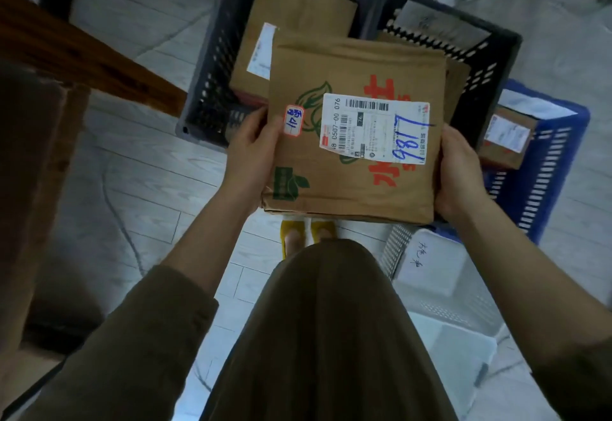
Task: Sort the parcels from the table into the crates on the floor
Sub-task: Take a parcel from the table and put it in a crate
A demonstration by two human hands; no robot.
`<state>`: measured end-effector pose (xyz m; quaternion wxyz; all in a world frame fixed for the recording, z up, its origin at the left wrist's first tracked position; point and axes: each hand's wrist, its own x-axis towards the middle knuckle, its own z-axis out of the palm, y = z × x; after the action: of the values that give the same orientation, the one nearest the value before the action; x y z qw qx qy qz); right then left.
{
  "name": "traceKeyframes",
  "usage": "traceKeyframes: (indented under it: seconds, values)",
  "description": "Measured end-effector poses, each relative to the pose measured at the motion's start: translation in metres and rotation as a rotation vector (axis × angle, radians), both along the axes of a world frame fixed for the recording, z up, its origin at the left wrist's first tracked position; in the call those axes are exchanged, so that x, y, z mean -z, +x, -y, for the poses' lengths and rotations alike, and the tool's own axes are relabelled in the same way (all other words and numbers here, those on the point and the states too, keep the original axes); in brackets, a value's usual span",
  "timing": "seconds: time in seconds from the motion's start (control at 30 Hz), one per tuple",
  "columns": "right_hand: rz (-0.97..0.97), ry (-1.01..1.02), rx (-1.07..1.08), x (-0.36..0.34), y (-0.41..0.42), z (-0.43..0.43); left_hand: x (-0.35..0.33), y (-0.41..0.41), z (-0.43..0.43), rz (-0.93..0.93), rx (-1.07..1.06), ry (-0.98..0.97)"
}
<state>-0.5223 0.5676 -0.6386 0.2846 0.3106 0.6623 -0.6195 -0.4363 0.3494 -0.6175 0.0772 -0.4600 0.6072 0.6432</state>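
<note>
Left grip [255, 152] and right grip [458, 175] clamp the parcel [331, 188] by its side edges, label [374, 129] up. It's held in the air over the grey crate [205, 66] and black crate [490, 53], with the blue crate [559, 162] to the right. Step looks like read-and-choose; next move needs the label matched to a crate, then lower flat and release.

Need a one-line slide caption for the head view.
Left hand and right hand hold a labelled cardboard parcel by its sides, above the grey crate, black crate and blue crate on the floor.
</note>
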Motion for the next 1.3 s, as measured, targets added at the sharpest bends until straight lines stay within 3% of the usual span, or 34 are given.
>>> traceKeyframes:
  seconds: [0.2, 0.47, 0.87, 1.3]
  values:
    - [0.110, 0.033, 0.138, 0.039, 0.009, -0.031, 0.048, -0.023, -0.023, 0.064, 0.159, 0.127]
    - [0.169, 0.106, 0.200, 0.069, 0.005, -0.075, 0.078, -0.052, -0.065, 0.194, 0.262, 0.107]
    - [0.315, 0.066, 0.072, 0.116, -0.043, -0.133, 0.113, -0.099, -0.125, 0.251, 0.347, 0.095]
    - [0.246, 0.054, 0.018, 0.185, -0.114, -0.140, 0.188, -0.164, -0.139, 0.256, 0.436, -0.146]
